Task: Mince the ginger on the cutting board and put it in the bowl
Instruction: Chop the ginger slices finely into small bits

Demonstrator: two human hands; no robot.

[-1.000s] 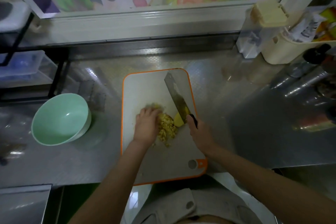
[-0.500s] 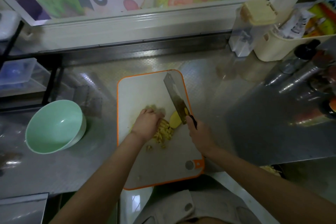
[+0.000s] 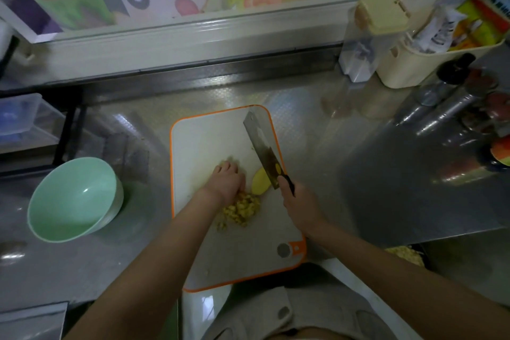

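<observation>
Orange-rimmed board [image 3: 198,141], ginger pile [image 3: 242,208] mid, knife [image 3: 259,141] nr rt edge, free room top-left.

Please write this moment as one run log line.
right hand: holds cleaver | left hand: against minced ginger | ginger slice: uncut | bowl: empty

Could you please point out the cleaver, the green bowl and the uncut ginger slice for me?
cleaver [image 3: 263,146]: head view, middle of the blade.
green bowl [image 3: 55,201]: head view, inner wall.
uncut ginger slice [image 3: 259,183]: head view, its flat top face.
</observation>
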